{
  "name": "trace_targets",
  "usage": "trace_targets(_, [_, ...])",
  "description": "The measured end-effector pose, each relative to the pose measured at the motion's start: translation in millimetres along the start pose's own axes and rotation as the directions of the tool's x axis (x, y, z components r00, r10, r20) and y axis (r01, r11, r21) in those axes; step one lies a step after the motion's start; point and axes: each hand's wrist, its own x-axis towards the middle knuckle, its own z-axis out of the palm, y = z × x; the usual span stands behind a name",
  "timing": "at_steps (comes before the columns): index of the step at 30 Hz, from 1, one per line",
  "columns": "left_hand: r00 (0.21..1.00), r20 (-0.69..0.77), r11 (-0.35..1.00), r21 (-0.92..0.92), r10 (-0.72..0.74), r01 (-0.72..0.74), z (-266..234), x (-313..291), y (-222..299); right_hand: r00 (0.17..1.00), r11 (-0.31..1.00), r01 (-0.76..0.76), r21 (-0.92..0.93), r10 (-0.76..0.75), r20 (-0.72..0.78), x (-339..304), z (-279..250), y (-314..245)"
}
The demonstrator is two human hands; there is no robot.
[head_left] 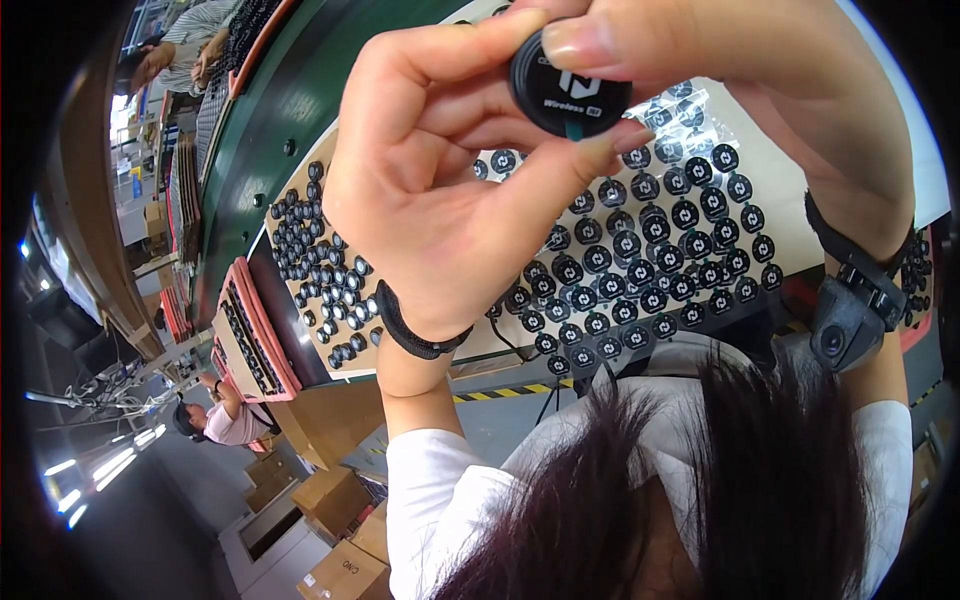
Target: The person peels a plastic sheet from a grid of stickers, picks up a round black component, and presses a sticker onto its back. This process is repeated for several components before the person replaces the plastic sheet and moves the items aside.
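Note:
Up close, a small black round disc (570, 95) with a white printed mark is held between both my hands. A narrow green tab shows at its lower edge. My left hand (440, 170) is closed on the disc, its fingers at the left edge and its thumb at the lower edge. From the upper right comes my right hand (690, 45), its thumb pressed on the disc's upper face; its other fingers are mostly hidden. Below my hands, rows of similar black discs (640, 245) lie on the work table, some under shiny clear film.
Loose discs (330, 275) with shiny rims crowd the board's left side. A green conveyor belt (270, 130) runs beyond it. Pink trays (262, 340) hold more discs. Two people sit or stand at far left. Cardboard boxes (345, 570) are on the floor. Wrist straps circle both my wrists; the right carries a small camera (845, 325).

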Motion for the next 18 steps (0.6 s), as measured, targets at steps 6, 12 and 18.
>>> trace_targets(6, [0.998,-0.060,0.999,0.026,-0.037,0.038,0.5,-1.6,2.2,0.998,0.993,0.046,-0.108,-0.051,-0.040,1.0,28.1,-17.2])
trace_targets(12, [0.996,-0.080,0.999,0.007,-0.046,0.047,-0.1,-2.6,0.0,0.991,0.973,0.086,-0.212,-0.105,-0.080,5.5,54.6,-30.9])
trace_targets(18, [0.986,-0.065,0.988,0.011,-0.154,0.155,7.7,-1.8,8.6,0.979,0.937,0.117,-0.330,-0.164,-0.117,4.5,48.8,-26.2])
